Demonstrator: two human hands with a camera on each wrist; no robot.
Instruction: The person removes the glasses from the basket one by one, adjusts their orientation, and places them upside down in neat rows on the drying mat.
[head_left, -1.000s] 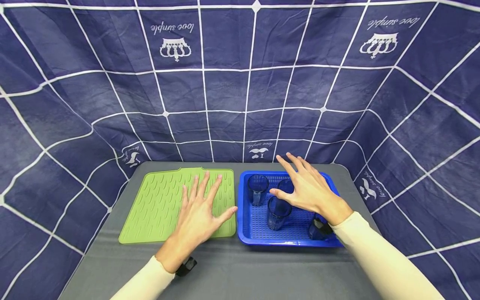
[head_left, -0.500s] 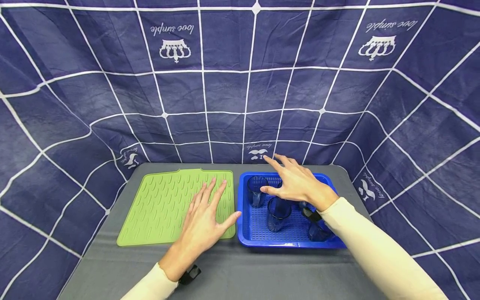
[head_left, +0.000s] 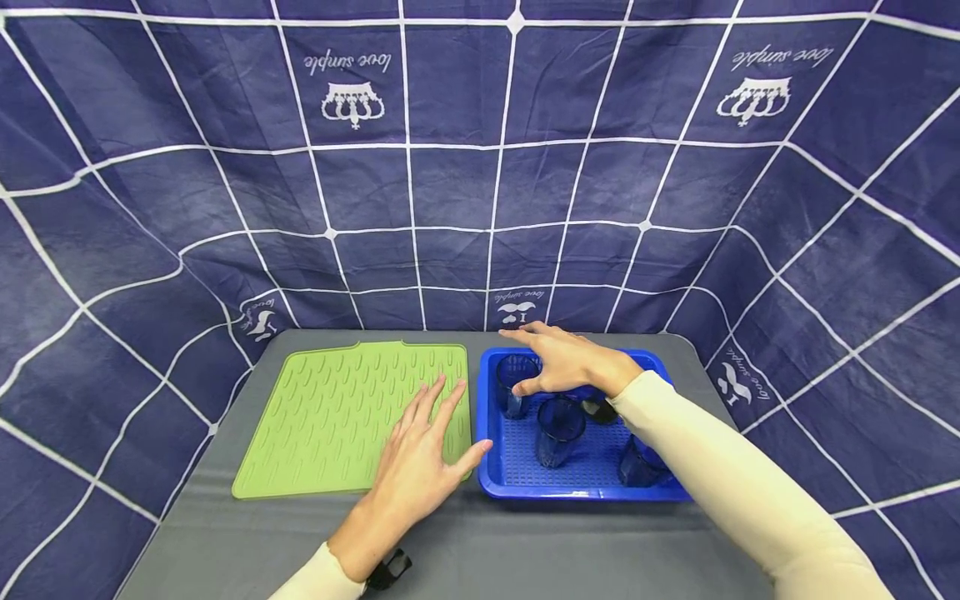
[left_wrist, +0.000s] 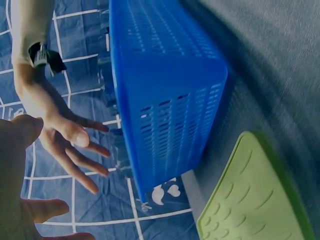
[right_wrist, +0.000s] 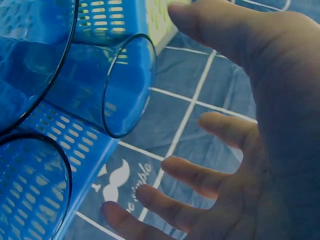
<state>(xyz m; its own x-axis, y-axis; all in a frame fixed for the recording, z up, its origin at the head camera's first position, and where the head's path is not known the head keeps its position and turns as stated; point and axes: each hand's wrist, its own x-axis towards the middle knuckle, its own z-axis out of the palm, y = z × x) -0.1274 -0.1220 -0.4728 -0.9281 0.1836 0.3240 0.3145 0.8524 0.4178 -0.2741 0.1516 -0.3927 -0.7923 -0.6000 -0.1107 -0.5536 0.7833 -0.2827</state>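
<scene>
Since half a second ago, the left hand (head_left: 417,473) has drifted slightly rightward and back toward the person, while the right hand (head_left: 566,360) has swung left over the blue basket (head_left: 487,442); the glasses visible in both frames look unmoved. Starting at the left, the green mat (head_left: 330,425) spreads beyond and to the left of the left fingers, which are spread, hold nothing and overlap its right part in the head view; the left wrist view shows the mat well apart from them. The left thumb points toward the basket's near side. Next comes the far-left glass (head_left: 508,405), upright in the basket, just below the right thumb and fingertips in the head view, yet apart from them in the right wrist view. Nearer the person than the right thumb stands the middle glass (head_left: 557,442), also rim up. Beneath the right palm the back glass (right_wrist: 35,192) is mostly hidden from above, though its rim shows at the right wrist. The right fingers are wide, with a broad gap between thumb and fingertips and nothing held. Farthest right, behind those fingers and beside the sleeve, sits the near-right glass (head_left: 637,467). Judging by the swing, the reach now favours the far-left glass, but no grasp is made.
</scene>
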